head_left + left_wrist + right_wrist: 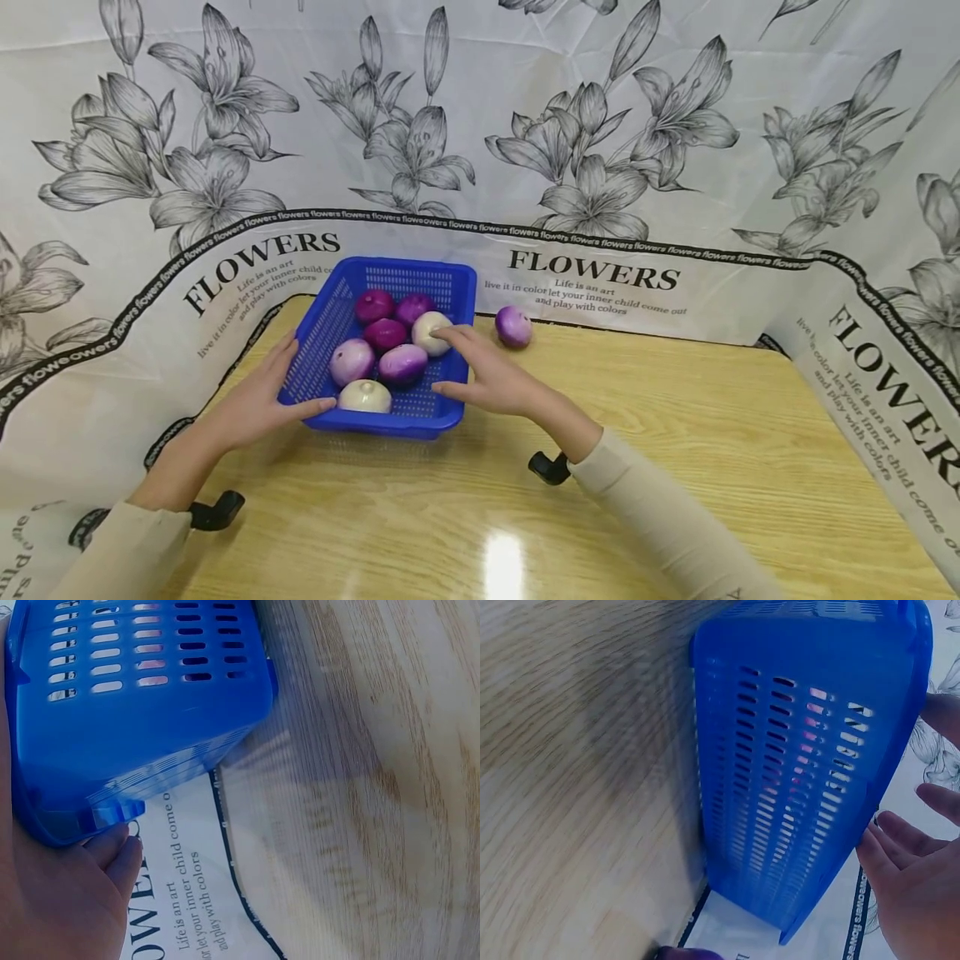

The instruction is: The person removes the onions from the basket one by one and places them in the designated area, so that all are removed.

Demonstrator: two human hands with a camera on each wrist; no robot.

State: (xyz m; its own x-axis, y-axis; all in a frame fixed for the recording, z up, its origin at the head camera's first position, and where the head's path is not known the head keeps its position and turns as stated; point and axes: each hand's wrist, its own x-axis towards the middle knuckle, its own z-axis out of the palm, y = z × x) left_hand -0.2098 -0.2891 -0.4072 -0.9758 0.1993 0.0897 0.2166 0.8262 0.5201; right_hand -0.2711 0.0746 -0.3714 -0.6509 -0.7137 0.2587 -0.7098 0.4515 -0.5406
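Note:
A blue plastic basket (416,423) with slotted walls stands on the table, holding several purple onions (352,362) and two white onions. My left hand (251,404) grips its left rim near the front corner, the thumb over the rim; in the left wrist view the fingers (124,859) curl beneath the rim. Reaching over the right rim, my right hand (491,375) has its fingertips at the white onion (431,335) by that wall, with the thumb apart from them. The other white onion (365,397) lies at the front wall, beside the left thumb.
Another purple onion (513,327) lies on the wooden table (675,433) to the right of the basket, near the back edge. A flower-printed cloth (600,275) hangs behind the table and along both sides. Black wrist mounts (217,510) stick out at both sleeves.

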